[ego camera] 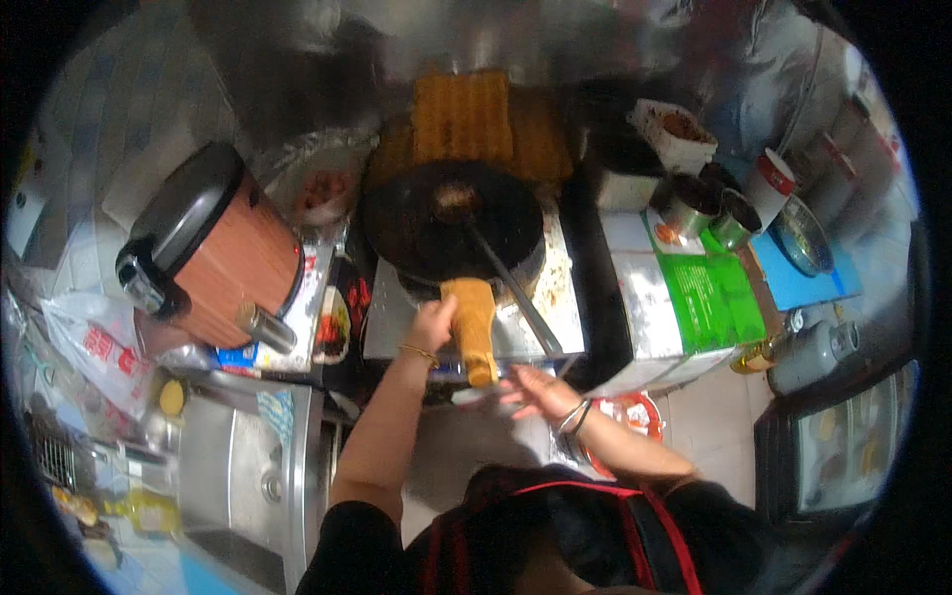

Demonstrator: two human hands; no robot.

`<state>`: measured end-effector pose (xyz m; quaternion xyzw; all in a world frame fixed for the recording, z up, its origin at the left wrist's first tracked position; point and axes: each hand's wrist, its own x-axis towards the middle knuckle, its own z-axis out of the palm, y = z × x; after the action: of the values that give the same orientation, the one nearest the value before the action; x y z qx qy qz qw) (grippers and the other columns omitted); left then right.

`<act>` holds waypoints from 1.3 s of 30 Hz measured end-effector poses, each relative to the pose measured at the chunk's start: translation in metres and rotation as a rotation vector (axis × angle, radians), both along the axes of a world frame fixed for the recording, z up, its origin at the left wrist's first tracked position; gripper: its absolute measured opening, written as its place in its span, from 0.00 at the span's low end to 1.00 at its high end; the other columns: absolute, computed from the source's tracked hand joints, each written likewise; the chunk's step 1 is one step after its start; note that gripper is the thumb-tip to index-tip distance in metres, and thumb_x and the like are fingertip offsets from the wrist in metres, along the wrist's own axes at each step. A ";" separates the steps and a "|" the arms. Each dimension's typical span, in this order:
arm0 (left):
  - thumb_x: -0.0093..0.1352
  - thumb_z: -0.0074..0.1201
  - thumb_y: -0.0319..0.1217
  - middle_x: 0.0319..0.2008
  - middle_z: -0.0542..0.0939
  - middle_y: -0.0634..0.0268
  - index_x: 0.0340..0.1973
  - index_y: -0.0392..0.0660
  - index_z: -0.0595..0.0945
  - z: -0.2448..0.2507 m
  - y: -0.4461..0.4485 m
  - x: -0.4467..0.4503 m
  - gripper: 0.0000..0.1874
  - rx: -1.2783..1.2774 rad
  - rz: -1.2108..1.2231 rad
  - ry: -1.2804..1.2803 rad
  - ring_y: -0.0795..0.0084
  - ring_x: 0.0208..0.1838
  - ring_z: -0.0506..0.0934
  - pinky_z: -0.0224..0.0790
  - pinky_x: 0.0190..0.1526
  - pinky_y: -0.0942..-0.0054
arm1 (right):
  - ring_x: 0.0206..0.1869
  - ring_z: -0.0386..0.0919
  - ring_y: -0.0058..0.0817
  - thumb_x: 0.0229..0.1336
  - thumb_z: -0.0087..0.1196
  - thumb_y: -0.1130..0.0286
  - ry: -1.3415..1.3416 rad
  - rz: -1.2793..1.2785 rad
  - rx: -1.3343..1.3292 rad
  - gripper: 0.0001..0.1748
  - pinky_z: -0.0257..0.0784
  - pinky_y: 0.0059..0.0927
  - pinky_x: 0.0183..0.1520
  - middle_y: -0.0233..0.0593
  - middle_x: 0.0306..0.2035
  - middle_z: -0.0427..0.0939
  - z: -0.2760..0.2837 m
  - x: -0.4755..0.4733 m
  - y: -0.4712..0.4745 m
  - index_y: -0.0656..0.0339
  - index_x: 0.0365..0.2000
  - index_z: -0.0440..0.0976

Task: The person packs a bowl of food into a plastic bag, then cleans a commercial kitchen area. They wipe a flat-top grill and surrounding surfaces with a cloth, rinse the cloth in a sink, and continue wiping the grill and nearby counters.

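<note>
My left hand [433, 326] grips the side of a yellow-orange cloth [470, 305], which lies along what looks like the wok's handle; a rounded brown end [480, 370] shows at the bottom. Beyond it sits a dark wok [398, 223] on the stove. A long-handled ladle [513, 286] rests in the wok, its bowl over a small brownish patch. My right hand [541, 393] is just right of the handle's end, fingers spread and palm partly turned up. A pale blurred strip [472, 396] lies near its fingertips; I cannot tell what it is.
A wood-grain rice cooker [230, 245] stands left, above a steel sink [201, 461]. Behind the wok is a greasy yellow-brown panel [462, 115]. Metal pots [688, 208] and a green-and-white box surface [703, 294] are at right. A red-rimmed bin [654, 416] stands on the floor.
</note>
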<state>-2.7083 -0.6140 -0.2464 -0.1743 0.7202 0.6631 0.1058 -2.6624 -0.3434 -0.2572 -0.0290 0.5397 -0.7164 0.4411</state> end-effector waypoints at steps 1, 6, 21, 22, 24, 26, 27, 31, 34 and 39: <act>0.66 0.48 0.52 0.30 0.78 0.67 0.41 0.46 0.76 -0.010 0.010 -0.005 0.22 -0.016 0.043 -0.009 0.80 0.28 0.74 0.67 0.26 0.77 | 0.41 0.76 0.27 0.61 0.43 0.49 0.011 -0.069 -0.041 0.28 0.78 0.26 0.33 0.39 0.47 0.72 0.009 0.001 -0.020 0.56 0.55 0.58; 0.65 0.53 0.42 0.43 0.78 0.60 0.49 0.41 0.73 -0.019 0.025 -0.033 0.22 0.416 0.140 -0.089 0.66 0.40 0.79 0.75 0.38 0.65 | 0.34 0.77 0.26 0.61 0.44 0.50 -0.070 -0.190 -0.293 0.24 0.77 0.28 0.27 0.36 0.37 0.75 0.044 -0.020 -0.086 0.57 0.48 0.62; 0.64 0.54 0.40 0.42 0.78 0.57 0.46 0.41 0.75 -0.021 0.020 -0.044 0.20 0.812 0.053 -0.248 0.59 0.42 0.78 0.72 0.44 0.59 | 0.18 0.73 0.27 0.52 0.56 0.67 -0.181 -0.005 -0.056 0.09 0.71 0.28 0.20 0.37 0.20 0.74 0.034 -0.038 -0.100 0.61 0.31 0.71; 0.64 0.54 0.40 0.42 0.78 0.57 0.46 0.40 0.75 -0.024 0.022 -0.041 0.20 0.754 0.067 -0.296 0.59 0.42 0.78 0.72 0.44 0.59 | 0.18 0.73 0.26 0.49 0.57 0.70 -0.178 -0.025 -0.038 0.08 0.71 0.27 0.20 0.37 0.19 0.74 0.036 -0.037 -0.102 0.62 0.30 0.71; 0.64 0.52 0.36 0.42 0.78 0.55 0.47 0.39 0.74 -0.030 0.023 -0.039 0.19 0.888 -0.026 -0.274 0.58 0.45 0.77 0.72 0.45 0.59 | 0.17 0.72 0.26 0.46 0.56 0.73 -0.192 -0.103 -0.083 0.06 0.71 0.27 0.20 0.36 0.18 0.73 0.042 -0.030 -0.102 0.63 0.27 0.71; 0.62 0.52 0.33 0.42 0.78 0.56 0.46 0.38 0.74 -0.028 0.025 -0.034 0.18 0.872 -0.023 -0.068 0.59 0.43 0.77 0.72 0.45 0.60 | 0.17 0.72 0.26 0.46 0.55 0.74 -0.140 -0.168 -0.102 0.06 0.71 0.27 0.20 0.36 0.18 0.72 0.053 -0.021 -0.102 0.63 0.26 0.71; 0.62 0.52 0.31 0.41 0.78 0.56 0.46 0.37 0.74 -0.024 0.025 -0.032 0.17 0.886 -0.014 -0.081 0.59 0.42 0.77 0.72 0.44 0.61 | 0.17 0.72 0.26 0.45 0.54 0.74 -0.117 -0.177 -0.086 0.07 0.71 0.27 0.20 0.36 0.18 0.72 0.059 -0.017 -0.102 0.64 0.27 0.70; 0.62 0.52 0.27 0.39 0.78 0.57 0.44 0.35 0.75 0.017 0.030 -0.022 0.15 0.813 0.033 0.011 0.61 0.40 0.78 0.72 0.43 0.63 | 0.19 0.72 0.25 0.45 0.54 0.74 -0.002 -0.179 -0.077 0.11 0.71 0.27 0.21 0.37 0.20 0.73 0.090 -0.007 -0.103 0.66 0.31 0.68; 0.62 0.52 0.29 0.38 0.78 0.58 0.43 0.37 0.75 0.063 0.044 -0.031 0.14 0.769 -0.013 0.063 0.62 0.40 0.78 0.72 0.43 0.64 | 0.19 0.73 0.26 0.46 0.53 0.75 0.044 -0.259 -0.132 0.15 0.71 0.27 0.20 0.37 0.21 0.72 0.117 -0.012 -0.092 0.67 0.36 0.65; 0.62 0.53 0.33 0.35 0.79 0.57 0.43 0.39 0.75 0.132 0.100 -0.092 0.16 0.691 -0.119 0.167 0.61 0.35 0.79 0.75 0.38 0.64 | 0.19 0.74 0.27 0.48 0.51 0.74 0.149 -0.263 -0.193 0.14 0.73 0.27 0.20 0.40 0.22 0.74 0.179 -0.057 -0.035 0.66 0.37 0.67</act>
<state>-2.8007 -0.5137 -0.1148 -0.0314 0.4687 0.8720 0.1380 -2.7196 -0.3779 -0.0785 -0.0534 0.4986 -0.8123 0.2978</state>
